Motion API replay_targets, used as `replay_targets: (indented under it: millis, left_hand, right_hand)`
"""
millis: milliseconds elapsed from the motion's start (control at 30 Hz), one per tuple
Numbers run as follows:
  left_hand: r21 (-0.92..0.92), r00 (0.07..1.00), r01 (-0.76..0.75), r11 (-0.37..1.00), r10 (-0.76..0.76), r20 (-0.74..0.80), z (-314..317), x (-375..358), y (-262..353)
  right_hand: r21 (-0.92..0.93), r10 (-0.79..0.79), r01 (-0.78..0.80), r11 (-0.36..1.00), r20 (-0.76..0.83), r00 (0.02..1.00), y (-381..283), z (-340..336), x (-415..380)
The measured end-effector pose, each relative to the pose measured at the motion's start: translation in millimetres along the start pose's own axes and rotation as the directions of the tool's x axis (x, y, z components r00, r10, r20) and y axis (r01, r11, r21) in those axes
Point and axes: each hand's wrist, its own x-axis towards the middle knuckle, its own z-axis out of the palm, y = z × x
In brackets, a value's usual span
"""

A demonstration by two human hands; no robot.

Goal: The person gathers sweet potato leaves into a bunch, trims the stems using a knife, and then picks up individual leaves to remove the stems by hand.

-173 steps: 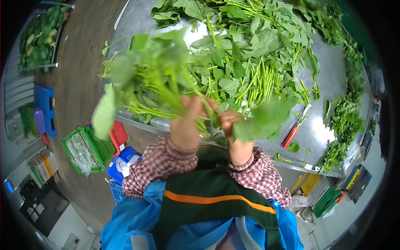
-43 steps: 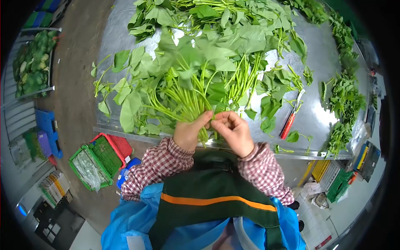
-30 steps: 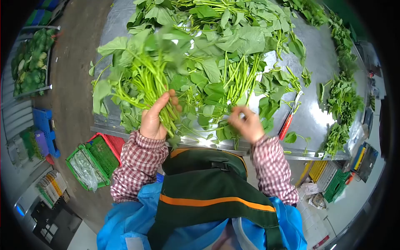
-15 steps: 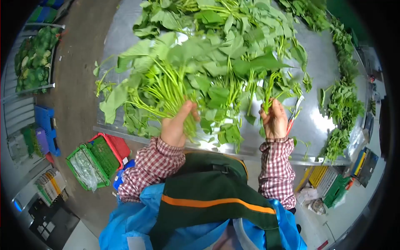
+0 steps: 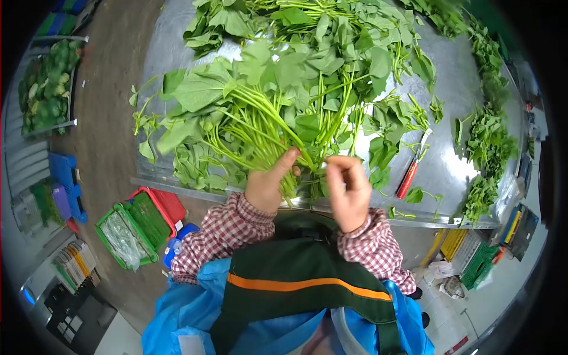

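Right hand back beside left hand, its stems now with the bunch

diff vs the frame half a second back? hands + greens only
The right hand has swung in from the right, where it held a few stems near the red-handled knife, and now meets the bunch of greens beside the left hand. The left hand still grips the bunch by its stems. The knife and the metal table are unchanged.

Red-and-white checked sleeves, dark green apron with orange stripe, blue jacket.
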Motion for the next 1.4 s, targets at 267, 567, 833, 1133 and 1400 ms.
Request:
replay_targets:
  millis: [267,567,833,1133,1400]
  left_hand:
    - [-0.109,0.996,0.048,0.993,-0.056,-0.068,-4,6,0]
    - [-0.25,0.982,0.181,0.951,-0.19,-0.012,2,2,6]
    - [-0.342,0.978,-0.159,0.926,0.1,-0.184,-43,37,52]
    - [-0.461,0.979,-0.021,0.887,-0.076,-0.191,-46,20,47]
    - [-0.386,0.984,-0.08,0.919,0.011,-0.178,-33,18,38]
  right_hand:
    - [0.619,0.484,-0.59,0.519,0.356,0.8,14,21,20]
    - [0.598,0.308,-0.437,0.672,0.311,0.899,15,24,9]
    - [0.966,0.555,-0.18,0.187,0.047,0.831,60,-64,51]
    - [0.022,0.053,-0.048,0.999,-0.303,0.952,55,-48,79]
    - [-0.472,0.391,-0.397,0.787,-0.116,0.913,98,-21,106]
